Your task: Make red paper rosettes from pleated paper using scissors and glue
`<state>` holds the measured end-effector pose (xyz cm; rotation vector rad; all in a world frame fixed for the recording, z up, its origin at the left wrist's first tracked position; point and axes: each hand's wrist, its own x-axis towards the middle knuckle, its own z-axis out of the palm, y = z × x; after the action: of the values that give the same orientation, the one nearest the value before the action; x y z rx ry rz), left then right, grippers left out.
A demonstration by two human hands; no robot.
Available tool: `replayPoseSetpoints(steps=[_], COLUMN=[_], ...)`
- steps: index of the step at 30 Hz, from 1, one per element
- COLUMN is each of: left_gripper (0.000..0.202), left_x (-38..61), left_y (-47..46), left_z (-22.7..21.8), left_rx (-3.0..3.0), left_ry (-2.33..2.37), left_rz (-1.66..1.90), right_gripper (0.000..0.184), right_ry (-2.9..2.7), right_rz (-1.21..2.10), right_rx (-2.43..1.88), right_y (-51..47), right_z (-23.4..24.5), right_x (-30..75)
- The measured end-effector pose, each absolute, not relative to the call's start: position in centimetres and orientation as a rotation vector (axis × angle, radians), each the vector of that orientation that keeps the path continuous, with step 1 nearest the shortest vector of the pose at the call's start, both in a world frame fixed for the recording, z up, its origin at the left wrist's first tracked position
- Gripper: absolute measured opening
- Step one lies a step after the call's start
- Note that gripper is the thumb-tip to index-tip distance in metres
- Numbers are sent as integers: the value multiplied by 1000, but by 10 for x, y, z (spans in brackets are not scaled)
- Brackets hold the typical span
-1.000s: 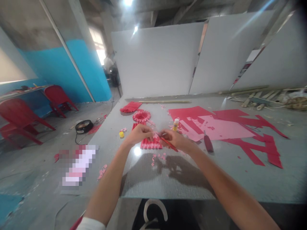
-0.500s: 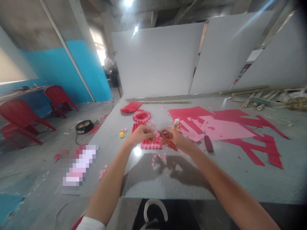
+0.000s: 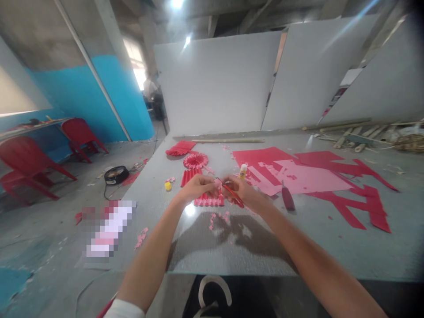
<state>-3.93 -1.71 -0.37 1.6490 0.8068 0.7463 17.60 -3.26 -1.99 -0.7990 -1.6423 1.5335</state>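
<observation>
Small pale-pink paper piece (image 3: 217, 183) is pinched between thumb and fingers of my left hand (image 3: 201, 187), above the pleated red paper strip (image 3: 207, 199) on the grey desk (image 3: 212, 258). Compared with half a second ago, I see the red-handled scissors (image 3: 231, 191) with their handles spread wider, so I judge cutting is underway. My right hand (image 3: 239, 189) curls around those handles.

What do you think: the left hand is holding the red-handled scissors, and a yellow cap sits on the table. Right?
Not quite: the head view shows the red-handled scissors in the right hand. The yellow cap does sit on the table.
</observation>
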Motion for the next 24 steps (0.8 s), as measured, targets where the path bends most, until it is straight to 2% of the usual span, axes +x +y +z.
replayPoseSetpoints(steps=[18,24], left_gripper=[39,40], left_x=[-40,-39], left_y=[-17,-17], left_z=[-4,-4], left_rx=[1695,1683], left_ry=[821,841], left_rz=[720,755], right_gripper=[33,29], right_ry=[-1647,-1687], right_rz=[1492,1458], right_rx=[-821,-853], right_y=[-35,-32], right_z=[-16,-20], right_x=[173,176])
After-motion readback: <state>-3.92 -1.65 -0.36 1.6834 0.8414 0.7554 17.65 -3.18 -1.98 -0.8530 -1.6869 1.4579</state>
